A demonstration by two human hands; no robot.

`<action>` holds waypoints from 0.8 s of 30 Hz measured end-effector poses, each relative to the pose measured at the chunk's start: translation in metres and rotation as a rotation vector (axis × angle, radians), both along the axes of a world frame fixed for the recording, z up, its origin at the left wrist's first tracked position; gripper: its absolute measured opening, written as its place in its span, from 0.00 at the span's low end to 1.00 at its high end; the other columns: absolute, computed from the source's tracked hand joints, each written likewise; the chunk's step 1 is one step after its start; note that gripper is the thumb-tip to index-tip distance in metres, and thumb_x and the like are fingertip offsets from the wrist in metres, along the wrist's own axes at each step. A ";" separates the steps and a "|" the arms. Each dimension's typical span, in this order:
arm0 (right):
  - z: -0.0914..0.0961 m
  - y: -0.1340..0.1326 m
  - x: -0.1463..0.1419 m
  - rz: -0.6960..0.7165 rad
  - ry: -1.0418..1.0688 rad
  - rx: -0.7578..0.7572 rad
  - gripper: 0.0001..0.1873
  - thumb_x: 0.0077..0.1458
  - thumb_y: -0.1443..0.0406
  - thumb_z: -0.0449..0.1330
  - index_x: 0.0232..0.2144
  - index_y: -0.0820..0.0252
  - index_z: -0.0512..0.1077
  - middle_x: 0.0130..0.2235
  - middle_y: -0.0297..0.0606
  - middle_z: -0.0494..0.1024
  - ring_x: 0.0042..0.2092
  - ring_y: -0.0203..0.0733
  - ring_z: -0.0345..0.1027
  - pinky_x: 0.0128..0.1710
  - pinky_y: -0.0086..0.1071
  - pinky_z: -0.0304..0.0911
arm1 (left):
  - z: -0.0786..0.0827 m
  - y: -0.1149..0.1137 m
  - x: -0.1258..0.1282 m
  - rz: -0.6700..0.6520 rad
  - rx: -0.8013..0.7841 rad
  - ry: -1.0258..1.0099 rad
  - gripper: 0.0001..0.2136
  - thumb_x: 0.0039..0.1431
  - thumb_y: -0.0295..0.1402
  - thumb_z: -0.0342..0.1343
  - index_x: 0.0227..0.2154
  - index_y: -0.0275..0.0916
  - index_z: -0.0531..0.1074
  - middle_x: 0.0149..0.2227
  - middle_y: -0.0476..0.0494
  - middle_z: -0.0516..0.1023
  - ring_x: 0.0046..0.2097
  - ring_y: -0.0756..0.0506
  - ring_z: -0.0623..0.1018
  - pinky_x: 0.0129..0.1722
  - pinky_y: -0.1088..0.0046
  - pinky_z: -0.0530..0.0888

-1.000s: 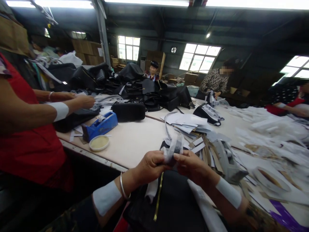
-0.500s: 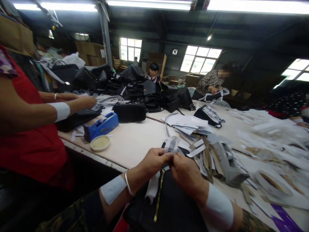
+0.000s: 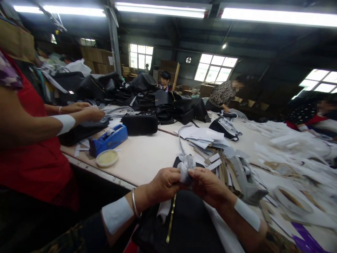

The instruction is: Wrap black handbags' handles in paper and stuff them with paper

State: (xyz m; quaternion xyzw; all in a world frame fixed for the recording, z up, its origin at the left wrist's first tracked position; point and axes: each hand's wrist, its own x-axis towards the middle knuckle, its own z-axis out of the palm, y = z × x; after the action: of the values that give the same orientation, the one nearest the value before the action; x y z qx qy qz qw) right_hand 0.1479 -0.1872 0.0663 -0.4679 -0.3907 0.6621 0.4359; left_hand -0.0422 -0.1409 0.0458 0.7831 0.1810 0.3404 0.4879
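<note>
A black bag [image 3: 192, 225] with a gold zipper [image 3: 171, 219] lies in front of me at the table edge. Above it, my left hand [image 3: 165, 181] pinches one side of a crumpled, whitish translucent wrapping [image 3: 187, 163]. My right hand [image 3: 210, 182] is closed on the wrapping's other side, thumb and fingertips pressed together. Something dark shows under the wrapping; what it is I cannot make out. From the wrapping's top a thin grey wrapped strap [image 3: 180, 138] loops up. A rolled white piece [image 3: 163, 212] lies on the bag beside the zipper.
Left of my hands are a blue tape dispenser [image 3: 112, 140] and a round dish [image 3: 107, 159]. Paper sheets [image 3: 202, 134], a grey tape dispenser [image 3: 246, 184] and a tape roll [image 3: 293, 200] lie right. Black bags [image 3: 142, 102] pile behind. A red-aproned person [image 3: 26, 151] works at left.
My hands have drawn slightly apart and lower, and the wrapping now stands bunched between my fingertips. My right forearm has swung outward. Across the table, a co-worker's hand has lowered.
</note>
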 end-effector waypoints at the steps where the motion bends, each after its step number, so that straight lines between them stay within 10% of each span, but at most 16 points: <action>1: 0.000 0.000 -0.002 -0.015 -0.112 0.059 0.22 0.47 0.51 0.67 0.24 0.59 0.63 0.18 0.22 0.54 0.19 0.27 0.41 0.19 0.27 0.37 | 0.000 0.002 0.000 -0.019 -0.062 0.005 0.11 0.56 0.40 0.60 0.31 0.36 0.80 0.34 0.41 0.78 0.38 0.44 0.75 0.40 0.71 0.70; 6: -0.005 -0.002 -0.011 -0.016 -1.017 0.674 0.14 0.55 0.60 0.60 0.22 0.61 0.69 0.23 0.34 0.67 0.26 0.35 0.57 0.27 0.30 0.51 | -0.004 0.017 0.009 0.047 -0.634 -0.046 0.24 0.50 0.54 0.63 0.27 0.32 0.75 0.18 0.54 0.61 0.21 0.54 0.59 0.23 0.76 0.57; 10: -0.013 -0.005 -0.011 0.042 -1.266 0.863 0.11 0.60 0.66 0.52 0.34 0.63 0.75 0.34 0.45 0.74 0.33 0.42 0.64 0.33 0.34 0.57 | -0.009 0.019 0.018 0.097 -0.729 -0.113 0.23 0.44 0.51 0.68 0.27 0.31 0.75 0.20 0.52 0.65 0.22 0.54 0.61 0.24 0.76 0.58; 19: -0.020 -0.003 0.012 0.067 -0.105 -0.051 0.27 0.49 0.41 0.60 0.24 0.57 0.61 0.18 0.22 0.49 0.20 0.28 0.36 0.18 0.26 0.36 | -0.020 0.009 0.003 -0.034 -0.016 0.024 0.09 0.55 0.34 0.61 0.25 0.34 0.77 0.28 0.47 0.71 0.33 0.48 0.70 0.35 0.74 0.65; 24: -0.030 -0.002 -0.003 -0.035 -0.163 -0.020 0.19 0.43 0.52 0.69 0.24 0.60 0.68 0.18 0.24 0.58 0.20 0.28 0.45 0.20 0.27 0.40 | -0.022 0.019 -0.002 -0.093 -0.159 0.255 0.12 0.53 0.39 0.62 0.25 0.34 0.75 0.24 0.51 0.68 0.28 0.51 0.66 0.28 0.76 0.61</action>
State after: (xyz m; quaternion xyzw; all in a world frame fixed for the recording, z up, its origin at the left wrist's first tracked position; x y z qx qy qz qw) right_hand 0.1450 -0.1894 0.0359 -0.5312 -0.4099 0.6181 0.4095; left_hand -0.0441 -0.1214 0.0235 0.7864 0.2314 0.1998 0.5368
